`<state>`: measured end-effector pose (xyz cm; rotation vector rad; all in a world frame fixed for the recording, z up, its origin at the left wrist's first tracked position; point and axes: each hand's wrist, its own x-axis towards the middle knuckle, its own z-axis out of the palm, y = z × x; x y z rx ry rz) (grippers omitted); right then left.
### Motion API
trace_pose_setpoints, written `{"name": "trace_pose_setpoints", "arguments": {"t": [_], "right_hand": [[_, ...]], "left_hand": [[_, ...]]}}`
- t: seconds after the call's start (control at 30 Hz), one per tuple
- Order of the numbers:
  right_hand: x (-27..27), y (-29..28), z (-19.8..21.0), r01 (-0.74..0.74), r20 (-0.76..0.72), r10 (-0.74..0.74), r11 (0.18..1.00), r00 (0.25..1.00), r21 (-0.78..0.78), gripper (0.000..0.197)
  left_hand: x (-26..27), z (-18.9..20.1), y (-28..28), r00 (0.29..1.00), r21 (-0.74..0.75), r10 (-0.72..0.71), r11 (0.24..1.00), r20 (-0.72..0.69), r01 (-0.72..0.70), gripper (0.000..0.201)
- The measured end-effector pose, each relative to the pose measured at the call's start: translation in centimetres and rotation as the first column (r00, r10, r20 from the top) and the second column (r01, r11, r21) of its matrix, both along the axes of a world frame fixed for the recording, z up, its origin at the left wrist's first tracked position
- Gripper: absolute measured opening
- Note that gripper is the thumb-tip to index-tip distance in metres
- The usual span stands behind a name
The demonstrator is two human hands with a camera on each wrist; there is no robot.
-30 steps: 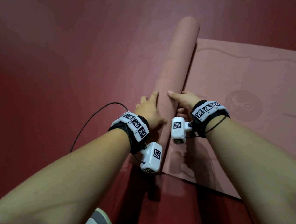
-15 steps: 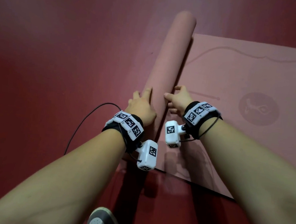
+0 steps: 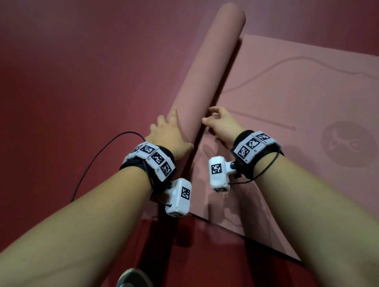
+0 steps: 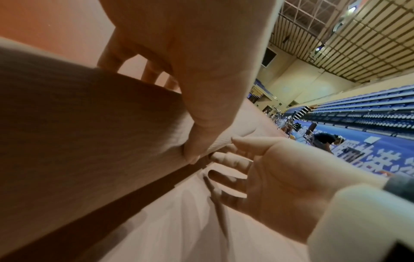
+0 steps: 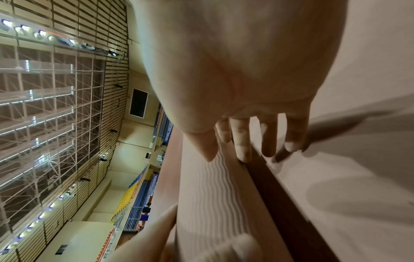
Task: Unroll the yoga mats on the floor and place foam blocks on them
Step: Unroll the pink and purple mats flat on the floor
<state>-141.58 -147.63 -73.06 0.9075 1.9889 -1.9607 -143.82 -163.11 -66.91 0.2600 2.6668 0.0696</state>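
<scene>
Lying mid-frame on the red floor (image 3: 50, 82), the pink yoga mat (image 3: 204, 79) is half unrolled rightward. Left hand (image 3: 168, 136) presses flat and released on the roll; right hand (image 3: 220, 125), fingers loosely extended, touches its right side.

Matt, finely ribbed yoga mat (image 3: 205, 75); smooth floor (image 3: 62, 71)

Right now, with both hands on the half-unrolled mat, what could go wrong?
Both hands, the left hand and the right hand, press the roll near one end only, so its far end may lag and the mat unroll skewed. The wrist cable trailing on the floor lies ahead of the roll and could get caught under it.
</scene>
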Motion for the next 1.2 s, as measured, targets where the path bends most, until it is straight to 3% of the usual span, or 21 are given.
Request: {"name": "trace_pose_setpoints", "arguments": {"t": [0.1, 0.23, 0.33, 0.43, 0.6, 0.77, 0.97, 1.07, 1.17, 1.2], "right_hand": [[-0.8, -0.4, -0.6, -0.004, -0.021, 0.005, 0.999, 1.000, 0.048, 0.041], [-2.0, -1.0, -1.7, 0.064, -0.020, -0.063, 0.996, 0.998, 0.067, 0.021], [-3.0, -1.3, -2.6, 0.104, -0.003, -0.105, 0.987, 0.995, 0.123, 0.035], [-3.4, -1.9, -2.7, 0.041, 0.008, -0.043, 0.985, 0.999, 0.168, 0.054], [-4.4, -2.7, -0.8, -0.061, 0.137, 0.034, 0.978, 0.990, 0.199, 0.062], [-6.2, -3.2, 2.9, -0.179, 0.293, 0.117, 0.965, 0.949, 0.194, 0.065], [-7.1, -4.6, 5.9, -0.170, 0.367, 0.140, 0.984, 0.919, 0.051, 0.023], [-8.0, -5.3, 4.9, -0.009, 0.330, 0.027, 0.998, 0.944, -0.054, 0.023], [-10.4, -5.5, 3.0, 0.102, 0.275, -0.074, 0.991, 0.959, -0.091, 0.009], [-11.4, -5.7, 2.6, 0.089, 0.273, -0.057, 0.990, 0.960, -0.106, 0.018]], "left_hand": [[-0.7, 0.1, 0.3, 0.997, 0.007, 0.043, 0.999, -0.056, -0.043, 0.111], [-2.1, 0.3, 0.3, 0.996, -0.005, 0.057, 0.998, -0.071, -0.058, 0.095], [-3.6, 0.4, 0.2, 0.998, 0.001, 0.069, 0.998, -0.012, -0.069, 0.082], [-5.3, 0.3, 0.0, 0.997, 0.033, 0.080, 0.996, 0.023, -0.081, 0.079], [-7.8, 0.5, -0.6, 0.974, 0.057, 0.076, 0.994, 0.213, -0.090, 0.092], [-9.2, 0.1, -1.2, 0.905, 0.018, 0.168, 0.982, 0.390, -0.190, 0.142], [-11.0, 0.4, -2.5, 0.927, 0.005, 0.194, 0.978, 0.321, -0.206, 0.121], [-11.8, -0.2, -3.7, 0.932, 0.049, 0.194, 0.975, 0.306, -0.219, 0.114], [-12.8, -0.8, -6.3, 0.940, 0.177, 0.240, 0.942, 0.241, -0.286, 0.094], [-12.9, -0.9, -7.2, 0.938, 0.194, 0.273, 0.929, 0.214, -0.314, 0.093]]}}
